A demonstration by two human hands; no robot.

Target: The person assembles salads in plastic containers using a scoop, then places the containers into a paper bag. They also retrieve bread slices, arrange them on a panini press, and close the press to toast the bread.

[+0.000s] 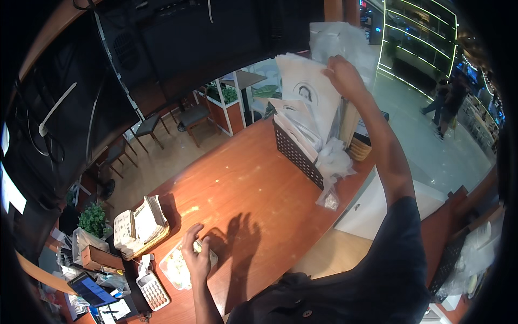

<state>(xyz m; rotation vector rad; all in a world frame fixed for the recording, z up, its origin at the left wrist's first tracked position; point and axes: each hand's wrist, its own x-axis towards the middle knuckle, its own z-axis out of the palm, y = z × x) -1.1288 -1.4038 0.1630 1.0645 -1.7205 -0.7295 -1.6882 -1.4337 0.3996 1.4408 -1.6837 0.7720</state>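
At the upper right, my right hand (344,77) pinches the top corner of a white paper bag (309,91) with a printed drawing. This bag stands tilted among other flat bags in a black perforated plastic basket (297,156) on the wooden counter (226,182). Behind my fingers rises a translucent plastic bag (344,38). My left hand (196,253), fingers apart, hovers over a clear plastic container (174,267) of food and partly hides it. Whether the fingers touch the container is hard to tell. Crumpled clear plastic bags (335,158) hang over the basket's near end.
A wicker basket of folded napkins (139,224), a calculator (153,289) and a phone (92,289) are at the left. Dark screens (202,44) with hanging cables face the counter's far side. Chairs (196,119) stand beyond. Two people (447,101) are in the distance.
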